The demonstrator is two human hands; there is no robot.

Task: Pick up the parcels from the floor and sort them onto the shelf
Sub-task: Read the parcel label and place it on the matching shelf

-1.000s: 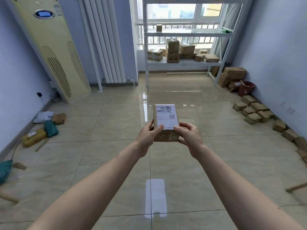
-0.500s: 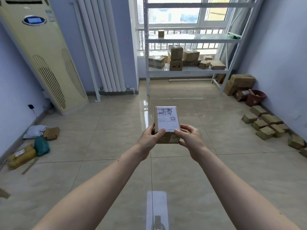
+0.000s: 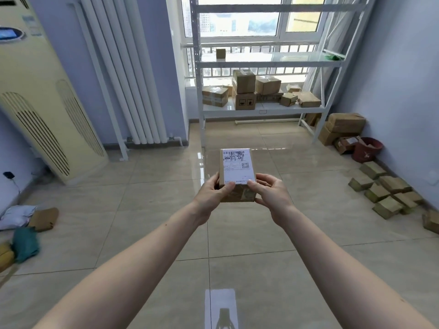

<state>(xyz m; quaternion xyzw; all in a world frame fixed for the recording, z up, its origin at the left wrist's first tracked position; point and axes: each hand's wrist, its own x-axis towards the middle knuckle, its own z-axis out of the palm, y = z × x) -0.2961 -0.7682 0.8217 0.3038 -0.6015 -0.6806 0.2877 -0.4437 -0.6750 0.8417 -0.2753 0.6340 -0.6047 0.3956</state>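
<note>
I hold a small brown cardboard parcel (image 3: 237, 167) with a white shipping label on top, out in front of me at chest height. My left hand (image 3: 212, 194) grips its near left corner and my right hand (image 3: 269, 192) grips its near right corner. Straight ahead by the window stands a white metal shelf (image 3: 263, 112). Its lower board carries several brown boxes (image 3: 244, 91). One small box (image 3: 220, 53) sits on the glass board above.
Several small parcels (image 3: 384, 188) lie along the right wall, with larger boxes (image 3: 344, 124) and a red bucket (image 3: 367, 150) behind them. Soft bags and packets (image 3: 26, 224) lie by the left wall. A tall air conditioner (image 3: 40, 110) and white radiator (image 3: 133, 74) stand at the left.
The shelf has come closer and larger in view as I walk toward it. Both hands keep the same hold on the parcel.
</note>
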